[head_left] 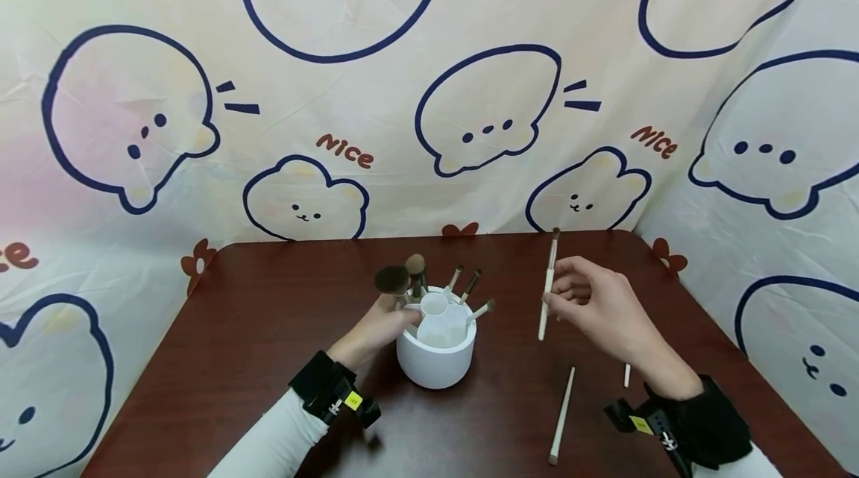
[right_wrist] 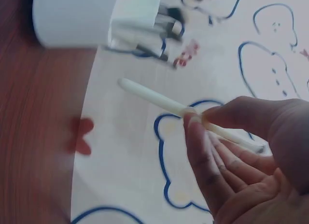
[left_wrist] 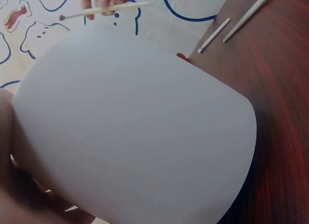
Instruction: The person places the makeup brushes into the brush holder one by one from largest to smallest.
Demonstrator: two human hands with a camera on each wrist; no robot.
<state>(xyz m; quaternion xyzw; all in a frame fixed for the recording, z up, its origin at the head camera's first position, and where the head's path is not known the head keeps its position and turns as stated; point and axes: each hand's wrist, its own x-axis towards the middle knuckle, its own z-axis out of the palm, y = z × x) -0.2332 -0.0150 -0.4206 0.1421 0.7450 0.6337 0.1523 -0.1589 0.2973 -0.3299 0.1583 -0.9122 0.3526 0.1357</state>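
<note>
A white round brush holder (head_left: 435, 359) with an inner divider stands on the table, several makeup brushes (head_left: 392, 281) leaning out of it, heads up. My left hand (head_left: 377, 327) grips its left side, thumb at the rim; in the left wrist view the holder's smooth wall (left_wrist: 135, 122) hides most of that hand. To the right, my right hand (head_left: 604, 303) pinches a makeup brush (head_left: 549, 280) with a white handle between thumb and fingers. That brush is raised above the table, dark bristles up. In the right wrist view its handle end (right_wrist: 149, 95) points toward the holder, apart from it.
One white-handled brush (head_left: 562, 418) lies on the dark wooden table (head_left: 268, 314) in front of my right hand. A second one (head_left: 627, 375) is partly hidden by the right wrist. Behind the table hangs a cartoon-printed cloth (head_left: 389, 105), which also covers the sides.
</note>
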